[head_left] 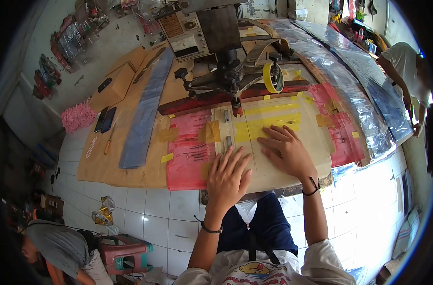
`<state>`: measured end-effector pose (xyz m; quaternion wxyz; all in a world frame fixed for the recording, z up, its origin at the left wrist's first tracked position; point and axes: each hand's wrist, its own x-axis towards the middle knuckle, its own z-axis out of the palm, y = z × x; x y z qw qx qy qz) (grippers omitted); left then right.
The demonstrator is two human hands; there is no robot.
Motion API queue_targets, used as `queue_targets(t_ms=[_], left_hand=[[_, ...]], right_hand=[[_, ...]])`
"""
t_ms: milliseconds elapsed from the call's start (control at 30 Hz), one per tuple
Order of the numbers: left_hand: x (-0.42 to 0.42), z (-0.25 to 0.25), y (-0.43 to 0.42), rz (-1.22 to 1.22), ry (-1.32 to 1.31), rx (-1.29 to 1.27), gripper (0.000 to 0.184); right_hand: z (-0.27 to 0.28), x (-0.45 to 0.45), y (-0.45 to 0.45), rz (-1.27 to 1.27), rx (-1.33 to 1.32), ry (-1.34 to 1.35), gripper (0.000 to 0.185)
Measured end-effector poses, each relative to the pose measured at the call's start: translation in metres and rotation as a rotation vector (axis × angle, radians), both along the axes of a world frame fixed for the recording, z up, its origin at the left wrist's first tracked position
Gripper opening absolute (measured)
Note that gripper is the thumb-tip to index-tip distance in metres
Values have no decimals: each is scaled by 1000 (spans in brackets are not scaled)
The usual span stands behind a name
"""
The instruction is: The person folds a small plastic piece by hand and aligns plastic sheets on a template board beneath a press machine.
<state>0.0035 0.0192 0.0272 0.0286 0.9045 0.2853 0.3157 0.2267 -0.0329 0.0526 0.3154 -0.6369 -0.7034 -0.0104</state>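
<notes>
My left hand [229, 179] lies palm down with its fingers spread, across the edge where a red sheet [188, 147] meets a cream board [273, 175]. Farther right, my right hand [288, 151] rests flat on the same board, its fingertips touching the yellow strips [268, 124]. Between and beyond the hands, a small metal piece [228, 141] lies near a dark line on the board. Above the board hangs the head of a machine [236, 107] with a red tip. Neither hand holds anything.
A yellow tape roll [272, 78] hangs on the machine's arm, over a long red bar [197, 102]. Left are a blue-grey strip [147, 114], a screwdriver [108, 142] and phones [108, 119]. One person [60, 247] is low at left; another [406, 71] stands at right beside plastic-covered sheets [358, 85].
</notes>
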Motion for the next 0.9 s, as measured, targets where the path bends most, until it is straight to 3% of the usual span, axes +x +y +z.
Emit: queue_targets(t_ms=[433, 533, 900], left_hand=[[-7, 34, 12, -116, 151, -167, 39], [-2, 39, 35, -123, 32, -235, 39], [-2, 16, 61, -120, -14, -215, 40]], right_hand=[[3, 1, 0, 8, -21, 8, 31], [3, 0, 1, 1, -12, 1, 29], [13, -3, 6, 15, -99, -22, 32]])
